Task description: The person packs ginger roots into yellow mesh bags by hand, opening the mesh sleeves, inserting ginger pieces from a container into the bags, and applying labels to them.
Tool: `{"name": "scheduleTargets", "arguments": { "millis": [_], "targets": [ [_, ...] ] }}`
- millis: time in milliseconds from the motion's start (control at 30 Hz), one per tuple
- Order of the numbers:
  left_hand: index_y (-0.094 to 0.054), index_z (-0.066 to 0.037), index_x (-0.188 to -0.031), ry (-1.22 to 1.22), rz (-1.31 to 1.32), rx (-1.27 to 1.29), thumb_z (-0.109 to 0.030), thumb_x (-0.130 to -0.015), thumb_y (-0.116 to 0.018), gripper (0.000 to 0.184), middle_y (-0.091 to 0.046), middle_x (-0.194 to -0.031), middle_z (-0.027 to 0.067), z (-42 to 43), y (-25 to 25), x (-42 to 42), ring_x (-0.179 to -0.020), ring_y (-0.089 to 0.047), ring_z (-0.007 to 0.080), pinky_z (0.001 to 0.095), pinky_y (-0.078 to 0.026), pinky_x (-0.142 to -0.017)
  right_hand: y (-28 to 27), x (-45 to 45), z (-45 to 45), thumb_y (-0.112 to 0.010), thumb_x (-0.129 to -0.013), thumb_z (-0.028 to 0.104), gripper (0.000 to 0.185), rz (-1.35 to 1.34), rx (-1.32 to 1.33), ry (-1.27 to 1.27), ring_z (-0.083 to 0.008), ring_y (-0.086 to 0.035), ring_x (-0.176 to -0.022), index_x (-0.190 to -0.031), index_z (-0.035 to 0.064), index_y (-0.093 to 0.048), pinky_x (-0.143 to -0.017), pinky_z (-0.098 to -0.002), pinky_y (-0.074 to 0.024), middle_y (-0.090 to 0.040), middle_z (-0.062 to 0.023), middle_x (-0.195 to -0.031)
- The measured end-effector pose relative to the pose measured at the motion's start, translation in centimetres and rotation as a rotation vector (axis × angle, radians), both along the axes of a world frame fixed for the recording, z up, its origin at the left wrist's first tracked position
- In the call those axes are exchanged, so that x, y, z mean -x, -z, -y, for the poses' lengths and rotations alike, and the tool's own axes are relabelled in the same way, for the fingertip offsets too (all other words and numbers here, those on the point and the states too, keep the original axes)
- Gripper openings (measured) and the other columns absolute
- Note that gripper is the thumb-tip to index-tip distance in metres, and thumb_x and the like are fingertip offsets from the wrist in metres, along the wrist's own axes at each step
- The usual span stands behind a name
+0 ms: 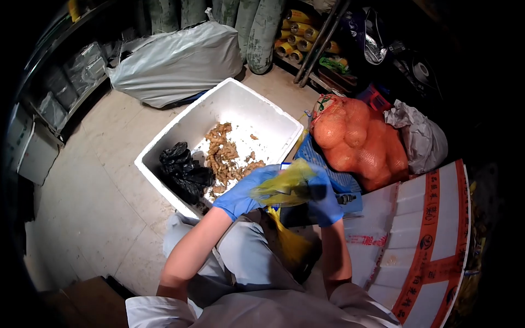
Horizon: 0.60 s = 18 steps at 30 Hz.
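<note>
My left hand (pixel 244 192), in a blue glove, grips the left end of a crumpled, see-through yellow plastic bag (pixel 287 183). On the bag's other side, my right hand (pixel 324 199), also gloved in blue, is closed on it. Whether anything is inside the bag I cannot tell. Just beyond my hands stands a white foam box (pixel 262 101) with knobbly ginger roots (pixel 219 153) and loose dirt on its floor. A crumpled black plastic bag (pixel 183 172) lies at the box's left end. Below my hands, another yellow plastic bag (pixel 290 240) hangs near my knees.
An orange mesh sack (pixel 361 145) of round produce sits right of the box, beside a blue crate (pixel 320 156). A white foam box with red tape (pixel 404 240) is close on my right. Behind are a grey plastic-wrapped bundle (pixel 175 63) and several long green gourds (pixel 262 38).
</note>
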State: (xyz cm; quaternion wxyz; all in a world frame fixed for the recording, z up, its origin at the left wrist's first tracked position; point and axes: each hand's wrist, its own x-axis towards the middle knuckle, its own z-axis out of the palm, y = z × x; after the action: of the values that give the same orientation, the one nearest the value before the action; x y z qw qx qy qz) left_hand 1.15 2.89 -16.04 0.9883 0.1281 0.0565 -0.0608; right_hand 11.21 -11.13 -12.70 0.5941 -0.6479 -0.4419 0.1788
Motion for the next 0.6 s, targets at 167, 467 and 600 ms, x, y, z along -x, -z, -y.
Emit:
{"name": "scheduleTargets", "arguments": {
  "millis": [167, 467, 600],
  "targets": [
    [-0.048, -0.002, -0.108, -0.061, 0.022, -0.080, -0.014, -0.085, -0.047, 0.026, -0.055, -0.100, 0.0103, 0.9, -0.7, 1.7, -0.086, -0.055, 0.0173, 0.0295, -0.047, -0.077, -4.5, 1.3, -0.8, -0.052, -0.075, 0.005, 0.023, -0.270, 0.078, -0.165, -0.0110, -0.054, -0.078, -0.098, -0.0005, -0.052, -0.071, -0.0228, -0.0445, -0.056, -0.0050, -0.087],
    [-0.039, -0.005, -0.120, -0.103, 0.191, -0.644, -0.009, -0.081, -0.051, 0.041, -0.048, -0.098, 0.0031, 2.5, -0.3, 2.0, -0.083, -0.048, 0.0081, 0.0231, -0.044, -0.073, -2.6, 1.3, -1.4, -0.053, -0.075, 0.010, 0.029, -0.534, 0.220, -0.278, -0.0092, -0.049, -0.073, -0.103, 0.0017, -0.054, -0.063, -0.0207, -0.0422, -0.052, -0.0013, -0.082],
    [-0.039, -0.004, -0.120, 0.177, 0.077, -0.914, -0.008, -0.078, -0.055, 0.046, -0.049, -0.102, 0.0029, 1.4, -1.4, 2.1, -0.085, -0.048, 0.0095, 0.0228, -0.043, -0.072, -1.8, -1.9, -2.2, -0.056, -0.073, 0.012, 0.025, -0.377, 0.442, -0.482, -0.0104, -0.053, -0.080, -0.096, 0.0013, -0.056, -0.068, -0.0205, -0.0432, -0.056, -0.0036, -0.086]
  ]
}}
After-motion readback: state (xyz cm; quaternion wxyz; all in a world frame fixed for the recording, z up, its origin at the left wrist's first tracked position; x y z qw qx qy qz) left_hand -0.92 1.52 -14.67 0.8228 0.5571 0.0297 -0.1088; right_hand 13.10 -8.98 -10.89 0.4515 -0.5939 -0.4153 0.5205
